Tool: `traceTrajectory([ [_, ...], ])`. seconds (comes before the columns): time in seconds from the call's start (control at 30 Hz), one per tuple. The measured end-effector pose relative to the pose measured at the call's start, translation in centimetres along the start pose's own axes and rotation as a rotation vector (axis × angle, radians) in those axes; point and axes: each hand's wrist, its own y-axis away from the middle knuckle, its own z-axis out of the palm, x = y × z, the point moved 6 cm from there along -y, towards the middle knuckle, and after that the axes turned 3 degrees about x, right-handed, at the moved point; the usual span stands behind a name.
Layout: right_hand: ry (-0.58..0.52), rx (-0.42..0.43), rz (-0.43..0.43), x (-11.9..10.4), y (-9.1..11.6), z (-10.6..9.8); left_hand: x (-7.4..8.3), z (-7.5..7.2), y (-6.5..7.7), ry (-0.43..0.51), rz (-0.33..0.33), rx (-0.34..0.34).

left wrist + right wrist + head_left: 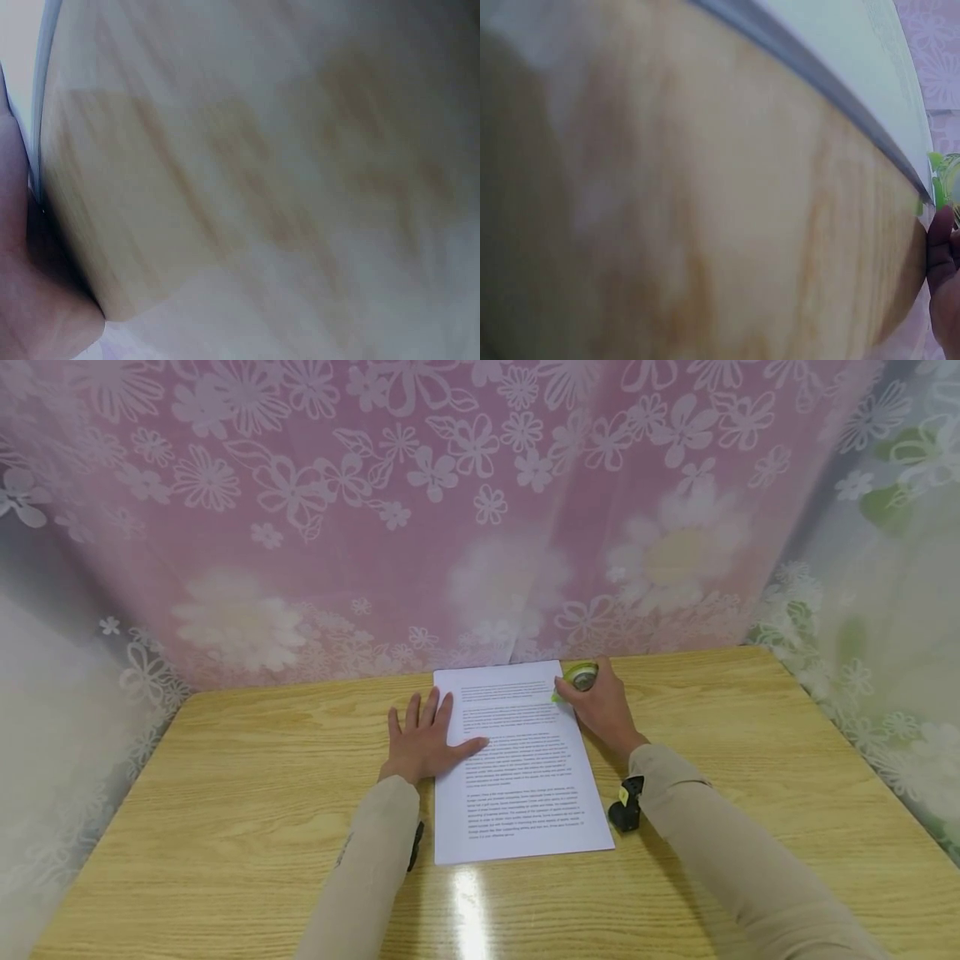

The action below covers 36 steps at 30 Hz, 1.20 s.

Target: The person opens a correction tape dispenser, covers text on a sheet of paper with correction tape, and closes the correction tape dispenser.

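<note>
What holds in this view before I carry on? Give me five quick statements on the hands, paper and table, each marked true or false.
1. The right hand holds a green tool. True.
2. The paper is blank. False: it is printed with text.
3. The left hand lies spread across the paper's left edge. True.
4. The green tool is at the paper's lower left corner. False: it is at the right edge, near the top.
5. The paper lies on a wood-grain table. True.

We saw a smooth, glossy, wood-grained surface (pixel 247 810); matt white paper (pixel 517 785) reached toward its far edge, near which a green tool (pixel 582 676) looked like smooth plastic. Beyond that edge hung a printed cloth curtain (pixel 420 543); the sleeves (pixel 750 852) looked matt.
</note>
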Motion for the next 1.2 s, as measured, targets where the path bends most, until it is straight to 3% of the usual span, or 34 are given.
traceTrajectory([
  [0.07, -0.023, 0.010, 0.015, 0.4, -0.1, 0.0, 0.0, 0.0, 0.0, 0.004, -0.001, 0.002],
  [0.3, -0.205, 0.041, 0.197, 2.1, -0.7, -0.7, 0.0, 0.0, -0.1, 0.001, 0.005, 0.006],
  [0.6, -0.250, 0.033, 0.244, 2.2, -0.6, -1.1, -0.5, 1.0, -0.8, 0.033, 0.003, 0.029],
  [0.8, -0.273, 0.039, 0.254, 2.5, -0.6, -1.2, -0.3, 0.9, -0.7, 0.016, 0.003, 0.019],
  [0.93, -0.340, 0.040, 0.297, 2.7, -0.5, -1.2, 0.0, 0.4, -0.2, 0.020, 0.018, 0.022],
  [1.2, -0.506, 0.037, 0.370, 1.9, -0.1, -0.8, -0.3, 0.9, -0.6, 0.008, 0.009, 0.032],
])
